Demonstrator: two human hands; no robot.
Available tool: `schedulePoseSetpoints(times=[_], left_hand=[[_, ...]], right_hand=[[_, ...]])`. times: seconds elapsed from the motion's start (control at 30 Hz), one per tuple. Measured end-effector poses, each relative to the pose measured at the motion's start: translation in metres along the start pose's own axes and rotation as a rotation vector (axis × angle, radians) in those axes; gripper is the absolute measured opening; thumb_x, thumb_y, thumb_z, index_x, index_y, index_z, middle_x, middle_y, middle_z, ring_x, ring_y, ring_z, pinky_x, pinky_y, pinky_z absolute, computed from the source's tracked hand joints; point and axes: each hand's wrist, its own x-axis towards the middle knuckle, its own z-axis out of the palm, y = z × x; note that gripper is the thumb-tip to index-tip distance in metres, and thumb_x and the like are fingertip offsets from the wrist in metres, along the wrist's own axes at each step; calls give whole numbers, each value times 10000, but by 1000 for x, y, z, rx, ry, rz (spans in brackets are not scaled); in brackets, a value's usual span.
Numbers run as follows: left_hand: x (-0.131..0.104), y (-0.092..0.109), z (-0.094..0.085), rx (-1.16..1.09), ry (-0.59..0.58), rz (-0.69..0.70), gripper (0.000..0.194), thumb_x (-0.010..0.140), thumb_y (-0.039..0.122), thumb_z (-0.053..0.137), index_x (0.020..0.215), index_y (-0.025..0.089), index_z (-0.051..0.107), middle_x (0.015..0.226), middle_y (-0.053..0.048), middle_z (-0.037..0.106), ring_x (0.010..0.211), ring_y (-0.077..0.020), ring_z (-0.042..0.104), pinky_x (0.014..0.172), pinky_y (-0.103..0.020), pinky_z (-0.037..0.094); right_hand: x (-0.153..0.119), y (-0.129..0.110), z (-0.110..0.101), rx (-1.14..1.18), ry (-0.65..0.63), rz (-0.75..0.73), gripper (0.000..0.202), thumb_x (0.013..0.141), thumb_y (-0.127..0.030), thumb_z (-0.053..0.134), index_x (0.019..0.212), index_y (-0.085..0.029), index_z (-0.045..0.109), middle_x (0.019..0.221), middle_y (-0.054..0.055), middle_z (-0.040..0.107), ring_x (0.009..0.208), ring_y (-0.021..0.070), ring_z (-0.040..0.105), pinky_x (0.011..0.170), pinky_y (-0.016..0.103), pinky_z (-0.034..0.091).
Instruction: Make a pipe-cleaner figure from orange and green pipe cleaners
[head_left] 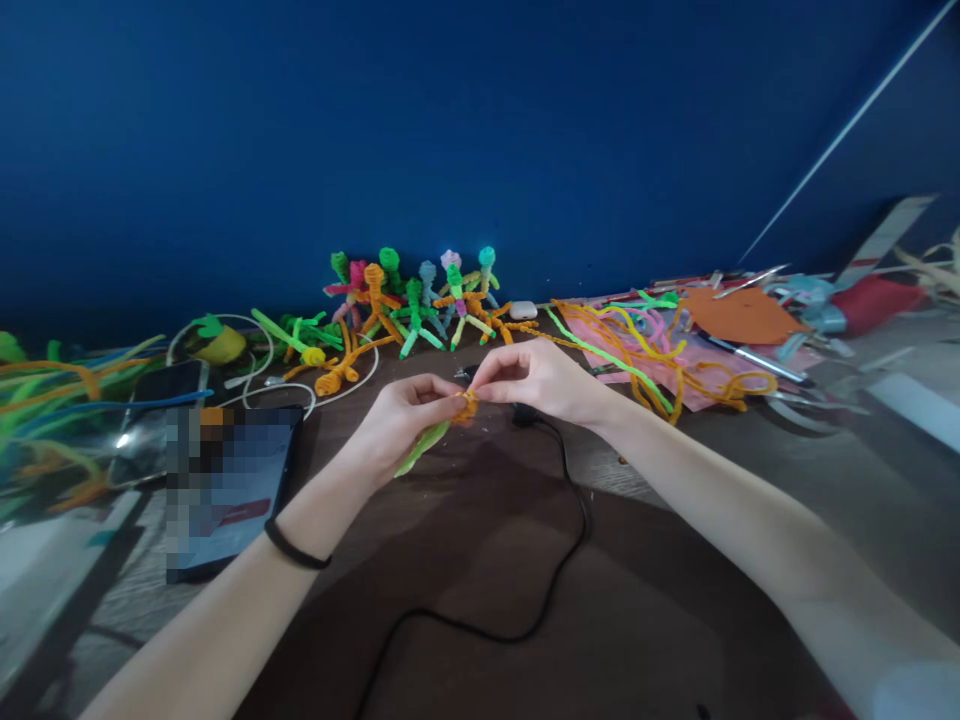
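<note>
Above the middle of the dark table, my left hand (409, 415) pinches a small orange and yellow-green pipe cleaner piece (466, 406). Its orange end is coiled and sits between both hands, while a yellow-green length hangs below my left fingers. My right hand (525, 378) comes in from the right, thumb and forefinger pinched together at the orange coil. Beyond the hands stands a group of pipe cleaner figures (412, 305) in several colours, close to the blue wall. An orange figure (337, 370) lies to the left of them.
A tablet (247, 500) and a phone (161, 385) lie at the left beside loose pipe cleaners (52, 400). A black cable (566, 480) runs over the table (480, 540). Right, pipe cleaners lie on pink sheets (697, 370), near orange paper (742, 316) and scissors (806, 405).
</note>
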Motion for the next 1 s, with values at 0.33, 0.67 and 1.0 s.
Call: schedulePoseSetpoints(times=[0.33,0.67,1.0], left_hand=[[-1,2,2,-54,-5,-25,123,609,199,707,665,143,612,649,-15,658,593,-109,619,585,-209,446],[-2,4,3,-109,-7,-47,134,602,183,713,660,133,603,647,-21,663,589,-111,627,577,-200,451],[-2,4,3,-137,-10,-57,139,600,170,717,658,125,600,646,-30,662,590,-118,626,586,-206,462]], right_hand=[[0,2,1,18,8,-44,115,674,-239,668,715,-134,643,705,12,632,682,111,573,656,251,449],[2,5,1,69,6,-75,131,672,-252,674,711,-130,644,702,12,623,678,109,563,644,247,440],[2,4,1,98,-5,-68,112,670,-235,674,708,-135,642,700,10,619,684,110,564,652,254,445]])
